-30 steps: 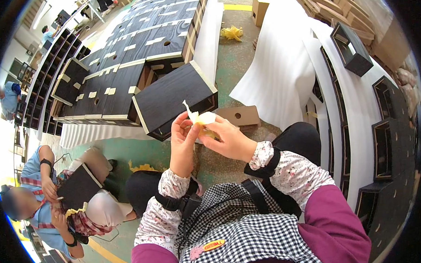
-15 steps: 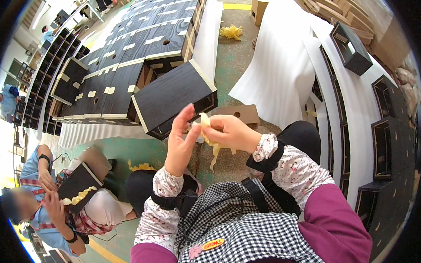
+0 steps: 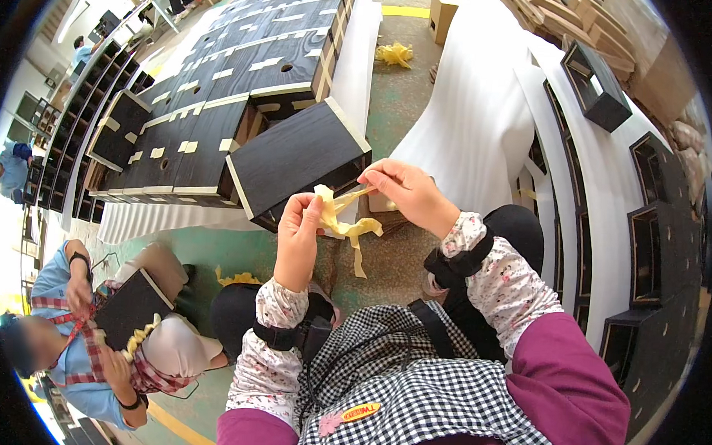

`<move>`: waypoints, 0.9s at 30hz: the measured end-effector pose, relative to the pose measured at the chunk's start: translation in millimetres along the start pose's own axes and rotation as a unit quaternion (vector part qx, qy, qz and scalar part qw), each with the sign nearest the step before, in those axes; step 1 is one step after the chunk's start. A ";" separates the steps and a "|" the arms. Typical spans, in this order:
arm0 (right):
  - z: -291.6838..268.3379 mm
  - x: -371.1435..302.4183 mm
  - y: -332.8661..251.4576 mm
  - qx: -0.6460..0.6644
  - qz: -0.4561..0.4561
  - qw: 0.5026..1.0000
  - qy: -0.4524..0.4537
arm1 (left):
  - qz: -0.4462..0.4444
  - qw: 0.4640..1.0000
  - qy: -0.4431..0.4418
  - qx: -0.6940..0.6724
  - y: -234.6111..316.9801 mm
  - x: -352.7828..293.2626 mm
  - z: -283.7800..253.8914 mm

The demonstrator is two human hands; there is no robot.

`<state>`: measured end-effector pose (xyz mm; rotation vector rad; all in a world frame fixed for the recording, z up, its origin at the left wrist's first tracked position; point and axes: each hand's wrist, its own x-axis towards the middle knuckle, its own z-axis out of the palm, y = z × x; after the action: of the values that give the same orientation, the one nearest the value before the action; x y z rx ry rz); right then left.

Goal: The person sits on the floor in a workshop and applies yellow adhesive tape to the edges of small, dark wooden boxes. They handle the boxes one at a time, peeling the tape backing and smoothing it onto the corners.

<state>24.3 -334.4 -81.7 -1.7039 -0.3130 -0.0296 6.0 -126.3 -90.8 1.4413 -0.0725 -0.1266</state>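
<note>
A crumpled wad of pale yellow masking tape (image 3: 340, 217) hangs between my two hands, with loose ends dangling below. My left hand (image 3: 299, 230) pinches the bunched part between thumb and fingers. Up and to the right, my right hand (image 3: 410, 189) grips a strip of the same tape, which is stretched taut from the wad. Just beyond my hands lies a black wooden box (image 3: 295, 159) with tape along its edges, tilted against a large stack of black boxes (image 3: 220, 84). Neither hand touches the box.
At the left a co-worker (image 3: 94, 315) sits with a black board (image 3: 135, 309) and a tape strip. White foam sheeting (image 3: 454, 108) runs along the right, beside open black boxes (image 3: 647, 240). Yellow tape scraps (image 3: 395, 54) lie on the floor farther off.
My hands have moved apart, the right one up and to the right, drawing the tape out between them. My left hand has closed on the wad. The co-worker's hands have shifted.
</note>
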 end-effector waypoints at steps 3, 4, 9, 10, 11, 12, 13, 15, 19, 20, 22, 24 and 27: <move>-3.2 1.7 -2.1 -0.134 -0.115 0.984 0.009 | 0.019 1.000 -0.008 0.015 -4.3 0.7 0.1; -3.8 1.0 -6.6 -0.195 -0.174 0.965 0.016 | 0.029 0.999 -0.016 0.018 -6.2 0.3 1.9; 36.5 -19.7 2.2 -0.021 -0.010 0.991 -0.128 | 0.060 0.998 -0.029 0.004 -14.9 -2.6 13.7; 39.3 -22.1 -1.1 -0.003 0.009 0.993 -0.114 | 0.066 0.997 -0.030 -0.005 -15.1 -3.4 15.7; 38.6 -19.9 -0.8 0.017 0.031 0.991 -0.130 | 0.073 0.997 -0.023 0.004 -15.4 -3.9 16.0; 37.0 -16.8 0.5 0.038 0.053 0.987 -0.146 | 0.063 0.998 -0.024 -0.004 -13.2 -4.3 16.5; 35.1 -14.9 4.5 0.068 0.057 0.984 -0.156 | 0.052 0.998 -0.024 -0.012 -9.5 -5.5 17.4; 30.7 -11.6 12.5 0.128 0.066 0.974 -0.174 | 0.058 0.998 -0.027 0.000 -12.3 -4.2 16.0; 23.9 -9.6 3.4 0.152 0.103 0.964 -0.193 | 0.051 0.998 -0.031 0.007 -14.6 -3.4 12.5; 23.8 -9.9 5.5 0.168 0.104 0.963 -0.182 | 0.039 0.999 -0.038 0.005 -10.2 -3.3 12.1; 25.6 -10.4 9.4 0.200 0.106 0.960 -0.163 | 0.043 0.998 -0.030 0.036 -12.7 -1.8 7.1; 28.9 -9.8 12.4 0.172 0.118 0.964 -0.163 | 0.076 0.992 0.002 0.103 -28.6 0.4 -2.1; 24.0 -11.7 18.5 0.123 0.117 0.969 -0.177 | 0.069 0.994 0.026 0.075 -5.9 1.7 11.0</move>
<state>13.3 -315.5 -105.7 -1.4834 -0.3602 0.4744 6.1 -138.1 -95.2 1.5841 -0.1409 0.0315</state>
